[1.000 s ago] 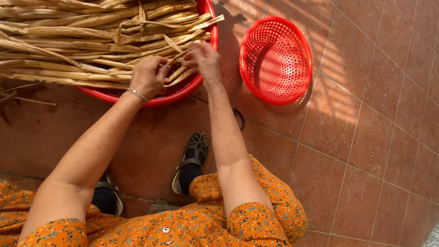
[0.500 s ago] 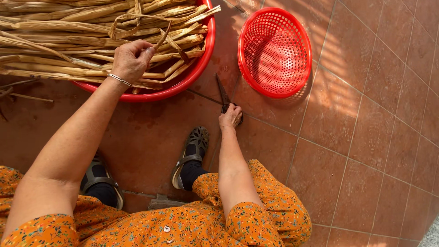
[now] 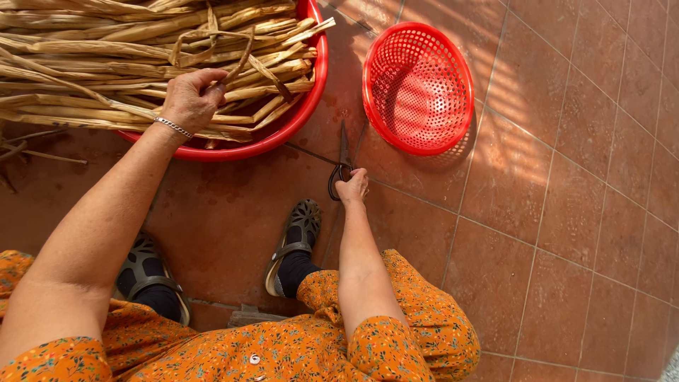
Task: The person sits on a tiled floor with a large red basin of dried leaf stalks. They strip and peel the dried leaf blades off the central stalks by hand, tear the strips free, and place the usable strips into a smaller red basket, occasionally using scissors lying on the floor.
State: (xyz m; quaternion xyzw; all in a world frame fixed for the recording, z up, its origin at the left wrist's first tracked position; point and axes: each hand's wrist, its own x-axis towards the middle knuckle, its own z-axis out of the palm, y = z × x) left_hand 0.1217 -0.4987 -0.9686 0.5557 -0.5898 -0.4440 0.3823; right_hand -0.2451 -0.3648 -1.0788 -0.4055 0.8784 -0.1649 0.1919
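The right hand [image 3: 351,188] gripped the scissors [image 3: 343,159], blades pointing up-frame; the left hand [image 3: 189,100] clutched dried stalks [image 3: 106,78] at upper left.

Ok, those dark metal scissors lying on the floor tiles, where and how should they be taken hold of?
Grip the dark metal scissors by the looped handles, coming from the near side. They lie flat on the terracotta floor tiles with the blades pointing away, between the red plastic basin and the red mesh basket. The right hand is already at the loops.
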